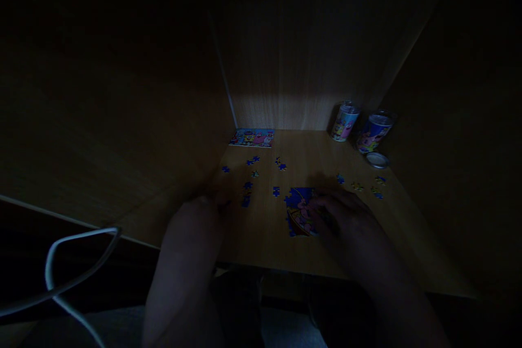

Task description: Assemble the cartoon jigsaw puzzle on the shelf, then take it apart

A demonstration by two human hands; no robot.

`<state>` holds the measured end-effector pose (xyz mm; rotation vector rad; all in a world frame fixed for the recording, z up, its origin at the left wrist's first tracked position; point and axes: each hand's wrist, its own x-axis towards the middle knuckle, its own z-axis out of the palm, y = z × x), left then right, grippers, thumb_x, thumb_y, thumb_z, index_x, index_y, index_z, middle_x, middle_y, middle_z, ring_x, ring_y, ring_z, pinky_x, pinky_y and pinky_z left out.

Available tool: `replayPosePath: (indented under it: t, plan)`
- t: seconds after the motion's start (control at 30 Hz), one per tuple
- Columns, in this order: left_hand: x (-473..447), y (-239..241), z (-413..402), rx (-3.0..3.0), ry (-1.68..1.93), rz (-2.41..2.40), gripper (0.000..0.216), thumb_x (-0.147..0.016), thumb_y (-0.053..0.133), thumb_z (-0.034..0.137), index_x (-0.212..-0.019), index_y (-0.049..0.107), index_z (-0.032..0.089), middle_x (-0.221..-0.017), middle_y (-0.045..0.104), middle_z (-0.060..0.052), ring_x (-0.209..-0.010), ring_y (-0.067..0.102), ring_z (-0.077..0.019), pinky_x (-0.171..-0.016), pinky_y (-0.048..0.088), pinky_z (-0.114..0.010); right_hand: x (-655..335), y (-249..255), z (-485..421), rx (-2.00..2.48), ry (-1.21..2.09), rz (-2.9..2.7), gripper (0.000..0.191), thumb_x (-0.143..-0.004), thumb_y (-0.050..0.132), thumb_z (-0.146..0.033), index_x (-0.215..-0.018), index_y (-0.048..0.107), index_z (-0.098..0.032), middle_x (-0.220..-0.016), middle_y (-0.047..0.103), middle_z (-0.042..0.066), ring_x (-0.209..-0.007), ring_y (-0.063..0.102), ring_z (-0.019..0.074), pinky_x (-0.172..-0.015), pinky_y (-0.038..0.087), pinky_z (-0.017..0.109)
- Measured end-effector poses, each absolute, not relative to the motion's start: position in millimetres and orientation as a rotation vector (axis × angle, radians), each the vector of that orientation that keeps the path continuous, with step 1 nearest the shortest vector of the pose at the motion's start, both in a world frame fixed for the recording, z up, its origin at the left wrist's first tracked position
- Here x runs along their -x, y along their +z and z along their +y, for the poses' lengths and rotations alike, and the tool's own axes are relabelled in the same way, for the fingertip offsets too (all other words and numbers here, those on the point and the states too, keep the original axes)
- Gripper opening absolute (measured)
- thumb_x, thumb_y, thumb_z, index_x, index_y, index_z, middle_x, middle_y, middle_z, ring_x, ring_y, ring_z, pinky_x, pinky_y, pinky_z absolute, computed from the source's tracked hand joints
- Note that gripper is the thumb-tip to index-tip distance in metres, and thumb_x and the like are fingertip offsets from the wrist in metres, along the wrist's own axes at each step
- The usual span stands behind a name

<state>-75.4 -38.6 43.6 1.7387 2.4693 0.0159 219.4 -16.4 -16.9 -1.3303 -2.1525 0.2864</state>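
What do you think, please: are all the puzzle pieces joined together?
No, loose pieces lie apart from the joined section on the wooden surface.

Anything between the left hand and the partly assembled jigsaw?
Yes: loose blue puzzle pieces lie between on the wood-grain surface, some nearer the left hand, one close to the partly assembled jigsaw.

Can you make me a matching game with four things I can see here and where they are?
Things:
1. joined puzzle pieces
2. round lid
3. white cable
4. rectangular cartoon picture

Places:
A. looping at the lower left
B. near the back wall, on the left
C. by the right hand's fingers
D. just in front of a printed can

Pairs: 1-C, 2-D, 3-A, 4-B
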Motion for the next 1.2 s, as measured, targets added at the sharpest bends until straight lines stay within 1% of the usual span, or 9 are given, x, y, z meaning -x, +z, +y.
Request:
replayPosePath:
  t: [0.07, 0.17, 0.3, 0.4, 0.6, 0.73, 0.97, 1.13, 1.2]
  plan:
    - [76.8, 43.9, -42.5, -1.773, -0.01, 2.422, 0.03, -0.106, 0.062, 0.038, -0.105, 0.09, 0.03, -0.1, 0.087, -0.012, -0.089, 0.083, -0.0351, -0.079, 0.063, -0.045, -219.3, -16.6, -16.2, 1.33, 0.282, -2.146, 0.013, -0.109, 0.063, -0.03, -0.11, 0.076, -0.029, -0.127, 0.08, 0.007, -0.119, 0.073, 0.0302, -0.108, 0.06, 0.056]
    - [77.4, 42.2, -46.8, -1.815, 0.035, 2.313, 0.026, -0.102, 0.067, 0.027, -0.1, 0.091, 0.035, -0.106, 0.088, -0.005, -0.091, 0.083, -0.0291, -0.083, 0.063, -0.04, -218.9, -16.4, -16.2, 1.335, 0.266, -2.135, 0.013, -0.108, 0.064, -0.028, -0.109, 0.076, -0.028, -0.128, 0.08, 0.008, -0.119, 0.073, 0.0306, -0.109, 0.06, 0.057]
    - [72.5, 39.0, -47.7, -1.863, 0.072, 2.196, 0.027, -0.096, 0.07, 0.018, -0.094, 0.09, 0.036, -0.106, 0.088, -0.002, -0.096, 0.083, -0.0269, -0.084, 0.062, -0.036, -219.0, -17.2, -16.6, 1.344, 0.274, -2.14, 0.012, -0.109, 0.064, -0.028, -0.111, 0.076, -0.028, -0.13, 0.079, 0.007, -0.121, 0.072, 0.0312, -0.11, 0.059, 0.058]
    - [66.9, 35.8, -46.7, -1.908, 0.12, 2.151, 0.024, -0.098, 0.072, 0.019, -0.097, 0.089, 0.035, -0.109, 0.088, -0.003, -0.1, 0.083, -0.0274, -0.086, 0.062, -0.036, -219.0, -17.4, -16.9, 1.353, 0.276, -2.139, 0.012, -0.11, 0.064, -0.029, -0.112, 0.076, -0.028, -0.13, 0.079, 0.007, -0.122, 0.072, 0.0313, -0.11, 0.059, 0.058]
    - [46.4, 43.3, -42.0, -1.946, 0.189, 2.027, 0.02, -0.105, 0.068, 0.022, -0.109, 0.085, 0.031, -0.116, 0.087, -0.003, -0.107, 0.082, -0.0268, -0.096, 0.06, -0.038, -218.2, -16.4, -16.6, 1.349, 0.296, -2.148, 0.012, -0.11, 0.063, -0.028, -0.109, 0.076, -0.028, -0.13, 0.079, 0.006, -0.123, 0.071, 0.0303, -0.111, 0.058, 0.057]
    - [29.8, 48.3, -34.8, -1.945, 0.171, 2.043, 0.023, -0.107, 0.065, 0.021, -0.116, 0.085, 0.028, -0.115, 0.087, -0.006, -0.106, 0.083, -0.0284, -0.094, 0.061, -0.039, -218.4, -16.6, -15.8, 1.345, 0.279, -2.146, 0.011, -0.11, 0.064, -0.028, -0.109, 0.075, -0.027, -0.127, 0.079, 0.007, -0.12, 0.071, 0.0304, -0.11, 0.059, 0.057]
    - [30.6, 29.5, -28.5, -2.061, 0.272, 2.01, 0.027, -0.111, 0.062, 0.023, -0.124, 0.084, 0.03, -0.119, 0.086, -0.007, -0.107, 0.082, -0.0291, -0.095, 0.062, -0.041, -217.8, -15.2, -15.8, 1.341, 0.293, -2.157, 0.012, -0.111, 0.063, -0.029, -0.109, 0.075, -0.027, -0.13, 0.079, 0.007, -0.122, 0.071, 0.0303, -0.111, 0.058, 0.058]
    - [34.0, 28.6, -27.8, -2.068, 0.317, 2.003, 0.035, -0.111, 0.057, 0.019, -0.13, 0.084, 0.031, -0.122, 0.086, -0.007, -0.111, 0.082, -0.0284, -0.102, 0.062, -0.043, -216.8, -12.5, -16.4, 1.343, 0.281, -2.159, 0.015, -0.112, 0.061, -0.029, -0.111, 0.076, -0.027, -0.134, 0.078, 0.008, -0.124, 0.071, 0.031, -0.113, 0.057, 0.058]
    - [33.1, 30.1, -27.3, -2.05, 0.354, 1.978, 0.035, -0.111, 0.06, 0.019, -0.132, 0.083, 0.033, -0.126, 0.085, -0.005, -0.114, 0.082, -0.0274, -0.105, 0.061, -0.042, -216.6, -12.2, -16.4, 1.345, 0.279, -2.155, 0.016, -0.111, 0.061, -0.029, -0.11, 0.076, -0.026, -0.133, 0.079, 0.009, -0.122, 0.072, 0.0311, -0.111, 0.058, 0.058]
